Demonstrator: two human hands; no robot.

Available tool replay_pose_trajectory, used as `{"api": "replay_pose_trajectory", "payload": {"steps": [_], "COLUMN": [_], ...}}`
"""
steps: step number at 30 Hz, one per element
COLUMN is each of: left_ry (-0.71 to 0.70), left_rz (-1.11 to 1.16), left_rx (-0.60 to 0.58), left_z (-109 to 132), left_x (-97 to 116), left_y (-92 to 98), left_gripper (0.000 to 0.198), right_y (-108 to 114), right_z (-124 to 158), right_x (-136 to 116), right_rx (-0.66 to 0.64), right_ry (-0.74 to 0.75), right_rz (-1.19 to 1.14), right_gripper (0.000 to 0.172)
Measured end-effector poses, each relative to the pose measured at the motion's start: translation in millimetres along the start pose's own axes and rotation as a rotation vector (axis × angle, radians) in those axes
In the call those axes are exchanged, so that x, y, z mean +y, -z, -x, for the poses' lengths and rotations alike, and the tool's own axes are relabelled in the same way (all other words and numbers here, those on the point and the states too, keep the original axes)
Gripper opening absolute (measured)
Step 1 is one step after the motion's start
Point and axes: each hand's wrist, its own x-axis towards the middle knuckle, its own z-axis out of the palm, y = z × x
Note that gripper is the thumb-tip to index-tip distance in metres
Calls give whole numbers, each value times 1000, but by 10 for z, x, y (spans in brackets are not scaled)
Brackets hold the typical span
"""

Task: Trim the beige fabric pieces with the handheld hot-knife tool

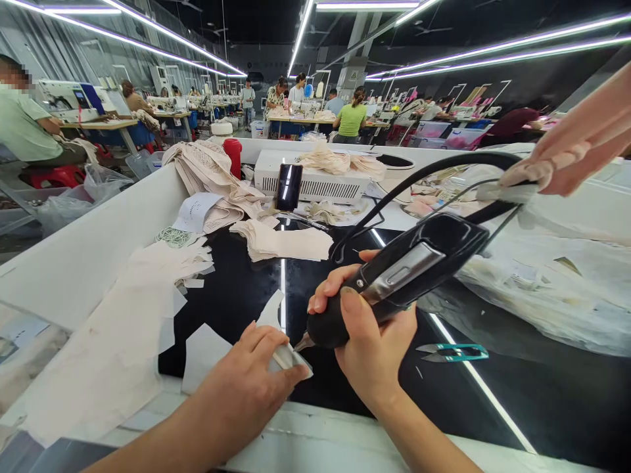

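Note:
My left hand is closed on a small stack of pale fabric pieces, thumb on one side and fingers over the other. My right hand wraps round a black corded handheld tool with a silver lever along its body. Its narrow metal tip points down-left and meets the edge of the stack, or nearly so; I cannot tell if they touch. Turquoise thread snips lie on the black tabletop to the right of my right hand.
Cream fabric pieces lie behind my hands, with a phone propped beyond them. A long pale cloth pile covers the left side. Clear plastic bags bulge at the right. The tool's black cable arches overhead. Several people work at sewing machines farther back.

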Motion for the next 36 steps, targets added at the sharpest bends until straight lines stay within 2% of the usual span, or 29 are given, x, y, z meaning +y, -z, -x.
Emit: {"api": "replay_pose_trajectory", "payload": {"steps": [5, 9, 16, 23, 31, 36], "left_ry": [-5, -45, -19, 13, -21, -10], "left_rz": [-53, -95, -142, -73, -124, -109], "left_rx": [9, 7, 16, -70, 22, 36], "left_z": [111, 173, 107, 123, 84, 93], "left_x": [108, 172, 57, -22, -5, 1], "left_y": [-79, -62, 46, 118, 61, 39], "left_gripper": [41, 41, 23, 27, 24, 25], "right_y": [35, 82, 94, 93, 71, 34], "right_z": [43, 93, 121, 131, 88, 57], "right_x": [-68, -126, -134, -136, -152, -100], "right_rx": [-8, -20, -17, -6, 2, 11], "right_ry": [-5, 7, 21, 27, 21, 13], "right_rz": [31, -1, -8, 1, 0, -27], "right_gripper": [35, 39, 40, 40, 41, 42]}}
